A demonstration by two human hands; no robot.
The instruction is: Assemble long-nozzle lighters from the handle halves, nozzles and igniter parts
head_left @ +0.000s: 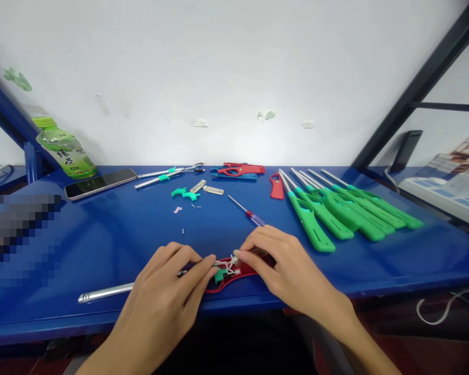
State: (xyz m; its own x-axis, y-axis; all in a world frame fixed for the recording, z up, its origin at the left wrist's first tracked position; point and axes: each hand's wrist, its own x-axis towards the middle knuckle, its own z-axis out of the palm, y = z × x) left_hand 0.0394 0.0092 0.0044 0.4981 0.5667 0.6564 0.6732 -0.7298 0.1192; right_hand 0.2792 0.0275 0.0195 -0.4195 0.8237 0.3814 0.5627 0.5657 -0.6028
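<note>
At the table's front edge lies an opened long-nosed gas lighter: a red handle shell (240,274) with a green trigger (220,275) and thin white tubing inside. Its silver barrel (105,292) sticks out to the left, beneath my left hand (172,286). That hand is closed, thumb and fingers pinching at the trigger end of the lighter. My right hand (287,263) is closed too, its fingertips pinching a small whitish fitting (234,259) inside the shell. The shell's right end is partly hidden by the right hand.
A screwdriver (248,211) lies behind my right hand. Several green lighters (336,208) spread out at right. Red and blue shells (240,170), silver barrels (160,177), green triggers (185,194) and tiny screws sit further back. A phone (101,184) and bottle (66,148) stand left.
</note>
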